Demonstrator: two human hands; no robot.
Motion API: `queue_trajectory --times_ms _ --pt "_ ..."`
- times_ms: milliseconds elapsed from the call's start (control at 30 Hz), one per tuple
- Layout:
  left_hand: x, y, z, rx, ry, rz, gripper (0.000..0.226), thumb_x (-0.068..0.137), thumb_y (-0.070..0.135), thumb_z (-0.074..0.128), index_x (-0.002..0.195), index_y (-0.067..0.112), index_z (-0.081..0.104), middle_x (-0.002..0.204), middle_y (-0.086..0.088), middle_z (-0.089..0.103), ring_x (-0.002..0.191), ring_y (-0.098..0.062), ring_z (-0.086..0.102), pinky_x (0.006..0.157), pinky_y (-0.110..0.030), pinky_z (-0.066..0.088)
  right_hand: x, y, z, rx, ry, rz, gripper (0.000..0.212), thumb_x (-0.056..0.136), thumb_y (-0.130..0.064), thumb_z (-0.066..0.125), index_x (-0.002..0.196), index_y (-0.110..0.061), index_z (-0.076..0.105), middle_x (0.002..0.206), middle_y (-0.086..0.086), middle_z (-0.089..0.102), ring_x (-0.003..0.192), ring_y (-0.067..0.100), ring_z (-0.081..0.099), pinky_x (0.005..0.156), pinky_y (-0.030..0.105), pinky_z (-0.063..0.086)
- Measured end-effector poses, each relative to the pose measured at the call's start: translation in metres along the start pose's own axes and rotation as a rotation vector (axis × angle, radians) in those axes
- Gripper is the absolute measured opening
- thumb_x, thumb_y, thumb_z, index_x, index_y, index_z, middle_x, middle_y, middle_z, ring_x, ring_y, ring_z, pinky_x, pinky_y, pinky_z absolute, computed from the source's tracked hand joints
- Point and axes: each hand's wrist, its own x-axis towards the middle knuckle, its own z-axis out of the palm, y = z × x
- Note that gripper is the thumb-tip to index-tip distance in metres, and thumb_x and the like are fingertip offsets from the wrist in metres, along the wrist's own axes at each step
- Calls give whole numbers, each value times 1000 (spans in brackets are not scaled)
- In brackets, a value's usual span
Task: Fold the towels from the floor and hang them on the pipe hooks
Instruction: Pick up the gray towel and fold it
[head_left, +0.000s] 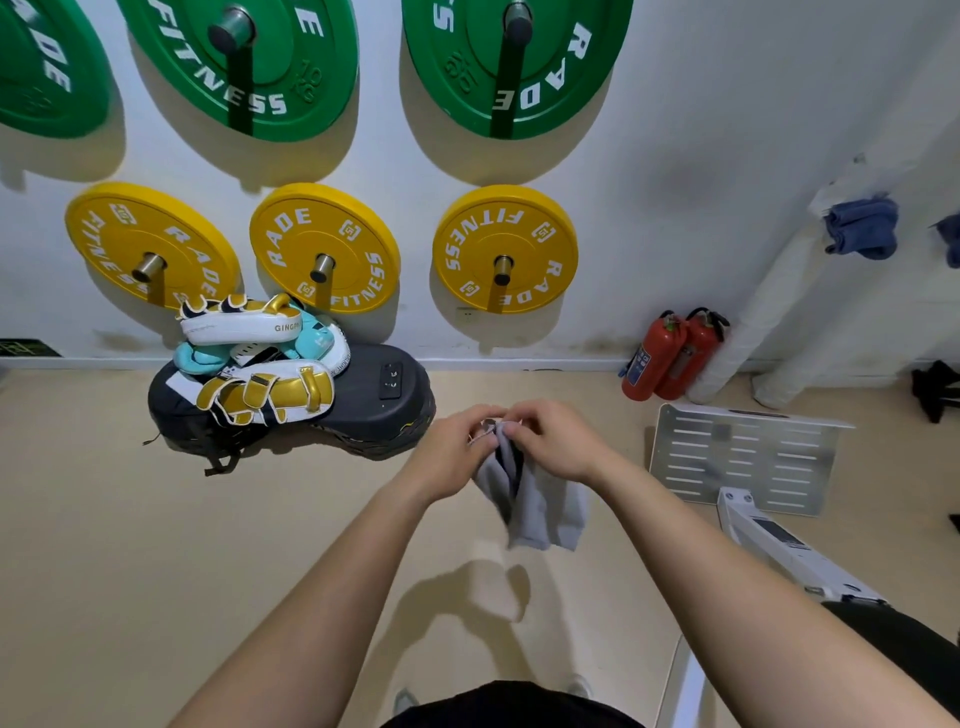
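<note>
The fingers (480, 421) of the left hand (457, 452) and the right hand (553, 441) pinched the top of a grey towel (543, 512), which hung above the floor (156, 519). A blue towel (862, 228) hung on the white pipe (753, 322), well apart.

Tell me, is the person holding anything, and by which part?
A grey towel, pinched at its bunched top edge by the fingers of both the left hand and the right hand; the rest hangs loose below.
</note>
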Motion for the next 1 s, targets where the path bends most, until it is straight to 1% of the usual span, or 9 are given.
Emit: queue_trajectory --times_ms 100,167,267,400,533,633,800,900,1000 --pt "3 -2 4 7 -37 -3 17 93 18 61 103 24 73 89 8 71 85 -13 62 74 -26 46 -3 6 -3 118 20 8 18 94 -27 61 80 -33 69 62 -15 60 62 1 53 60 20 39" --pt "6 -2 3 18 19 -20 12 92 19 63 96 21 74 86 6 71 83 -15 62 73 -28 44 -5 9 -2 192 23 24 14 92 -30 65 79 -28 72 57 -13 56 56 2 48 57 21 38" --pt "12 -6 -8 30 133 -53 11 91 23 64 96 23 74 91 6 73 88 -13 64 78 -28 48 -7 17 -2 212 35 66 6 87 -28 71 83 -23 70 59 -12 55 53 1 47 56 23 40" --pt "15 -12 -29 74 177 -48 10 92 25 62 95 24 72 88 7 72 87 -14 64 74 -27 44 -16 35 -1 166 -19 121 4 86 -18 71 87 -21 69 63 -11 57 56 2 54 63 32 51" --pt "15 -24 -48 135 202 -84 11 94 30 59 96 27 70 87 10 68 86 -13 62 71 -35 55 -25 55 3 82 -30 197 13 90 -19 67 83 -29 62 71 -10 58 63 6 54 68 33 50" --pt "15 -31 -55 133 187 -115 11 95 31 59 99 29 69 89 10 66 87 -12 62 71 -42 60 -29 60 3 83 -51 252 12 96 -27 59 84 -23 58 75 -7 62 69 12 56 68 33 48" --pt "17 -35 -63 160 210 -136 9 96 29 58 94 32 66 90 8 68 88 -13 61 74 -34 51 -27 58 0 68 23 276 17 96 -26 58 79 -23 56 68 -3 61 67 20 58 64 35 47" --pt "18 -38 -65 185 217 -153 12 97 27 59 90 35 64 88 6 68 86 -15 61 70 -30 44 -28 58 -7 55 73 275 19 91 -28 67 74 -23 61 65 -7 59 63 13 54 57 27 40" --pt "20 -39 -64 130 230 -197 9 94 23 64 96 31 68 93 4 68 89 -14 61 72 -31 49 -28 56 -11 81 122 292 19 87 -26 71 73 -16 64 60 -8 57 55 8 51 53 25 40"
